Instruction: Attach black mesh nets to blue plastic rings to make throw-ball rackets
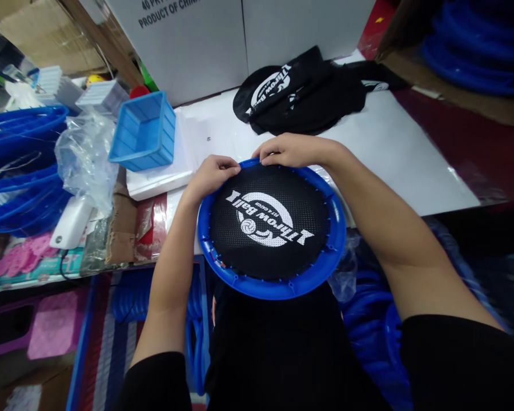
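A round blue plastic ring rests against my lap and the table edge. Stretched inside it is a black mesh disc with white "Throw Ball" print. My left hand grips the ring's far left side, thumb and fingers closed at its edge. At the far side, my right hand is bent over the rim with its fingertips pressed on the mesh edge. Small pegs run round the inner rim. Beyond the hands lies a pile of black mesh discs with the same print.
A light blue bin stands left on white sheets. Further left are stacked blue rings, a plastic bag and a white device. White cartons block the back. A box of blue rings sits right.
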### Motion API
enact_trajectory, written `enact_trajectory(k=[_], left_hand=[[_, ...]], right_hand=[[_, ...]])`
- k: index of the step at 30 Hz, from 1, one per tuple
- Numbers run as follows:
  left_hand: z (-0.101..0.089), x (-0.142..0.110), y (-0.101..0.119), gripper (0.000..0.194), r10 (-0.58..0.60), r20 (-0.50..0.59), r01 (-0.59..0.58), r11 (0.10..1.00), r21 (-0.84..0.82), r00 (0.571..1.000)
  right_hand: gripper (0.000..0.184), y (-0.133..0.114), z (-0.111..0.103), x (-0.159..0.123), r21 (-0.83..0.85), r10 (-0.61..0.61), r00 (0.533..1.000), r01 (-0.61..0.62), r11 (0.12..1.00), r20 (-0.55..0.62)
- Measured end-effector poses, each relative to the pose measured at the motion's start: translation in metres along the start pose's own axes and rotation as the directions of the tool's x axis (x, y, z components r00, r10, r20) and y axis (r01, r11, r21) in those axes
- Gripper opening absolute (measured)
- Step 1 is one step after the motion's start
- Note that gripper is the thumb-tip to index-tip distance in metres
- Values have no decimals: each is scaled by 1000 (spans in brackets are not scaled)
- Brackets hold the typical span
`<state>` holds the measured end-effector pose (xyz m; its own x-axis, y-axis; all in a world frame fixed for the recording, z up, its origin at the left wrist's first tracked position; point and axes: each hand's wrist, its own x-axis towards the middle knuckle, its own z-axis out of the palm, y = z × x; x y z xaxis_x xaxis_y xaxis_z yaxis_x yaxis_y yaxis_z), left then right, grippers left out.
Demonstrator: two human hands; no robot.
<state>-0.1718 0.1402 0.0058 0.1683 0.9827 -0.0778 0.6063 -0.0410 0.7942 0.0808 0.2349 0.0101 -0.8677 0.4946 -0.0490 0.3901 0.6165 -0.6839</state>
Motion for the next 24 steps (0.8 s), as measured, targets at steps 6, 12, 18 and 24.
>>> enact_trajectory(k=[6,12,18,24], left_hand=[[2,-5,0,15,35,-58,-32,998,55,998],[3,-7,3,15,66,-62,-58,992,114,996],[4,-4,2,13,138,-93,-105,950,294,986],[1,0,1,10,166,-113,-104,903,418,980]], right_hand=[[20,-1,6,2,-118,-22,999,16,993,-46],[19,3,6,4,-112,-22,998,16,994,-59],[19,11,5,9,-19,11,996,-12,1000,-84],[15,13,12,18,119,129,982,-112,986,-140]])
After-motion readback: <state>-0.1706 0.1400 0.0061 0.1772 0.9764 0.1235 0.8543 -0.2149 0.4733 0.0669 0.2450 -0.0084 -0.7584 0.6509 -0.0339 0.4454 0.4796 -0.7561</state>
